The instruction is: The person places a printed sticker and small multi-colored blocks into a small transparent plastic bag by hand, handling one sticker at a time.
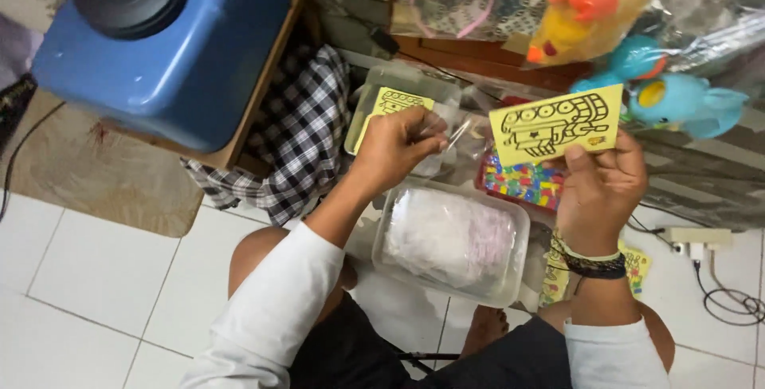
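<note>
A: Yellow card with a black line drawing [555, 124] is pinched in the right hand [599, 186], thumb on its lower edge, printed side toward the camera so I can read it.

B: Left hand?

A: Left hand [396, 148] is closed on a thin clear plastic sleeve [456, 135], fingertips gripping it, held just beside the card.

B: Supplies?

A: Clear plastic tub of white material [453, 239] rests on the white tiled floor [96, 277] between the knees, within reach. Bag of multicoloured small pieces [522, 183] lies behind it. A second yellow card [392, 106] lies in a clear tray beyond the left hand.
</note>
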